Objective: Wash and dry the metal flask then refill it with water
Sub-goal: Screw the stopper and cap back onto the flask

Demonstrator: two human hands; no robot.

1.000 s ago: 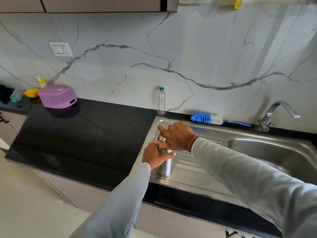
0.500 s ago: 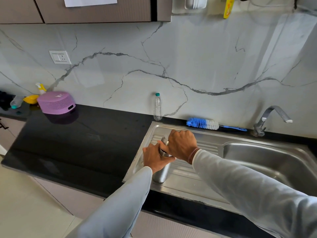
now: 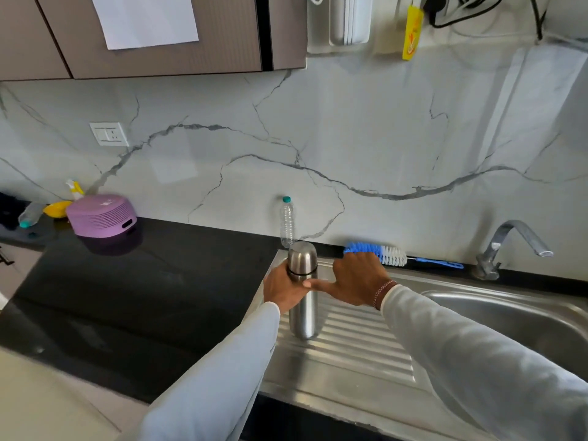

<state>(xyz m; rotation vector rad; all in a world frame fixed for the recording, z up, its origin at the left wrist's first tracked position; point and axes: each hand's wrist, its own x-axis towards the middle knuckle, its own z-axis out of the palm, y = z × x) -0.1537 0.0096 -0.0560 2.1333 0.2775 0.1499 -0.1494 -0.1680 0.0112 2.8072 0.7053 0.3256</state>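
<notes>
The metal flask (image 3: 306, 316) stands upright on the ribbed steel drainboard (image 3: 353, 348) at the sink's left end, with its domed cap on. My left hand (image 3: 281, 291) is wrapped around the flask just below the cap. Just to the flask's right is my right hand (image 3: 356, 278), off the cap, with its fingers curled under and nothing seen in it. Its thumb sticks out to the left and touches the flask's side.
The sink basin (image 3: 515, 316) lies to the right, with the faucet (image 3: 506, 246) behind it. A blue and white bottle brush (image 3: 386, 252) lies along the back edge. A plastic bottle (image 3: 287, 221) stands behind the flask. A purple container (image 3: 100, 215) sits far left on the black counter (image 3: 143, 297).
My right hand has come off the flask's cap and moved to the right. The view has tilted up, showing more of the wall and the cupboards.
</notes>
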